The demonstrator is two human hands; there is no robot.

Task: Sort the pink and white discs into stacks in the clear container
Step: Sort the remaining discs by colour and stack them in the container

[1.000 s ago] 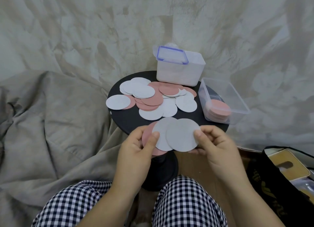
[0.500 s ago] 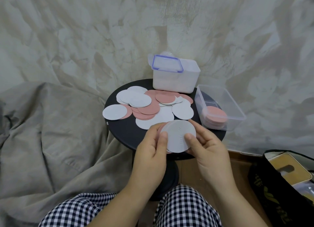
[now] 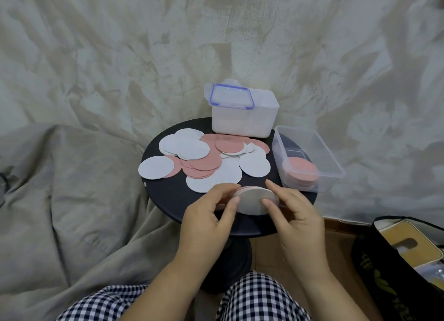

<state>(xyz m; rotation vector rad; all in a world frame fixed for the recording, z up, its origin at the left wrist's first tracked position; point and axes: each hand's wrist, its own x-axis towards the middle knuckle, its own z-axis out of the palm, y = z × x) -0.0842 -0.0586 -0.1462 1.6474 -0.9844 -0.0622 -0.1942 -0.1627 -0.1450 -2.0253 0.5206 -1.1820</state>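
Loose discs [image 3: 204, 162] beyond hands' stack [image 3: 254, 201]; white box [image 3: 243, 116] behind.

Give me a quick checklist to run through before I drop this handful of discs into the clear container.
1. Both hands on the bundle: ok. Left hand and right hand pinch the held discs from either side.
2. Bundle is one colour: not ok. White face on top, pink edges peek out behind it.
3. Clear container open and reachable: ok, no lid on it, at the table's right edge.
4. Room beside the pink stack: ok, the far half is bare.
5. White stack started: not ok, only pink inside.
6. Loose discs left on the table: not ok, many remain.
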